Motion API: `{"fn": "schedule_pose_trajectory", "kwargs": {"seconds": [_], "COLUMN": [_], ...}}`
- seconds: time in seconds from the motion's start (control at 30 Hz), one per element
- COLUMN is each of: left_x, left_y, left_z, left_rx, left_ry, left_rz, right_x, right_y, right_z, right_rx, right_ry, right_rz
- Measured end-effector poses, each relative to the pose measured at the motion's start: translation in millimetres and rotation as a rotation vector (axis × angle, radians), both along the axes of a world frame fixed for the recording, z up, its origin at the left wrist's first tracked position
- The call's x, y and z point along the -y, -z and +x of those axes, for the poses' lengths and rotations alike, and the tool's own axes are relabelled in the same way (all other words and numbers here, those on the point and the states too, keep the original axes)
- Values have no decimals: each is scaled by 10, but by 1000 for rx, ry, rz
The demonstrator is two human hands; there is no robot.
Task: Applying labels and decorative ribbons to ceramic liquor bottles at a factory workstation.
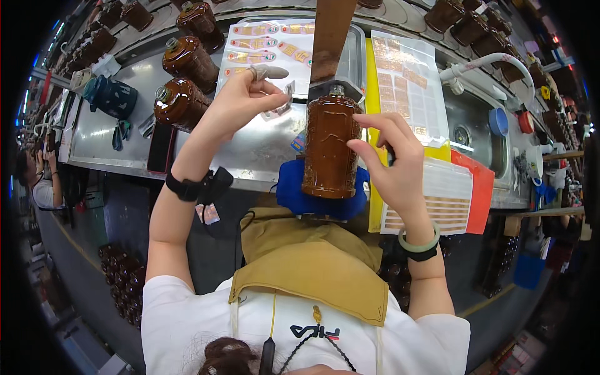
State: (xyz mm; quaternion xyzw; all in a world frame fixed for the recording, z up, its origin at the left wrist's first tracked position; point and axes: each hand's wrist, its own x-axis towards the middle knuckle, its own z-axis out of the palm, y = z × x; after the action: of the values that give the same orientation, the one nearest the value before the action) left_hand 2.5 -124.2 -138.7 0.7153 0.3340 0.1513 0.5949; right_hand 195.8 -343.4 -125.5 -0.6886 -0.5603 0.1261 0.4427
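Note:
An upright brown glossy bottle [331, 150] with raised relief and a clear neck stands in front of me on a blue pad [292, 194]. My right hand [397, 156] is at its right side, thumb and forefinger apart, fingertips at the glass edge. To the left of the bottle neck, my left hand [240, 100] is raised over the bench, a grey cover on one finger. A small clear sticker with a printed pattern [280, 110] is pinched at its thumb. Beneath and behind this hand lies a white sheet of pink and gold stickers [253, 42].
Other brown bottles [181, 103] stand at left, beside a dark green container [111, 97]. A brown upright board [331, 37] rises behind the bottle. At right are a sheet of gold labels [400, 81], a striped sheet [437, 209], a red sheet [478, 194] and a sink [472, 119] with a white tap.

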Motion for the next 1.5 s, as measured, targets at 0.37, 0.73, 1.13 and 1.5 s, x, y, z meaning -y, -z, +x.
{"fn": "schedule_pose_trajectory", "kwargs": {"seconds": [0.37, 0.73, 1.13, 1.5], "left_x": [836, 1314, 1257, 1221], "left_y": [-142, 523, 340, 328], "left_z": [26, 40, 70, 144], "left_rx": [596, 260, 419, 350], "left_ry": [-129, 26, 92, -20], "left_rz": [-330, 204, -91, -381], "right_x": [-413, 116, -69, -415], "right_y": [-52, -358, 159, 342], "right_z": [-165, 31, -280, 59], "right_rx": [396, -218, -582, -474], "right_ry": [-24, 53, 51, 229], "right_rz": [491, 33, 20, 21]}}
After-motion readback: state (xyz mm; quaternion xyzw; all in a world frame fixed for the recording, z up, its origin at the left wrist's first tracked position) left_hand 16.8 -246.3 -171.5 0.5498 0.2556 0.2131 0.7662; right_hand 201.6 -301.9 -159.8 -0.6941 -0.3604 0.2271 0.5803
